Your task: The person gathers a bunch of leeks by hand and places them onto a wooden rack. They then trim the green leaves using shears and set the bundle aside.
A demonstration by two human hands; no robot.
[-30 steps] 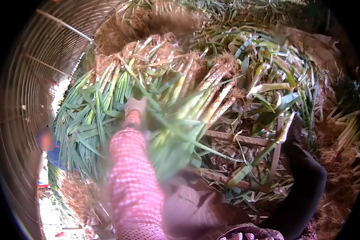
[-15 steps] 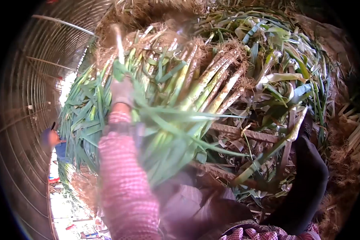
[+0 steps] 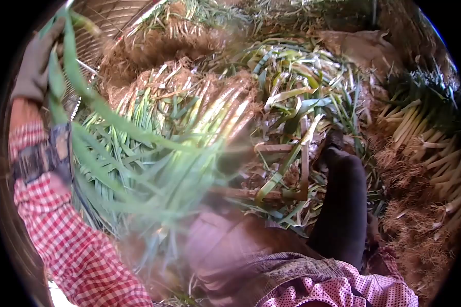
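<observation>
My left hand, in a grey glove, is raised at the upper left, its fingers closed round a leek. The long green leaves of this leek trail down to the right, blurred by motion. Below the hand lies a pile of leeks, their roots away from me and leaves towards me. At the lower right a checked sleeve shows beside my dark trouser leg. My right hand is barely visible behind that leg, and its fingers are hidden.
Discarded leaves lie heaped beyond the pile. A wooden frame sits among scraps in front of my leg. More leeks with root ends are stacked at the right. A ribbed curved wall stands at the left.
My left hand has swung from over the pile to the upper left, drawing the leek and its leaves along. The view has turned right, bringing the right-hand stack further into sight.
</observation>
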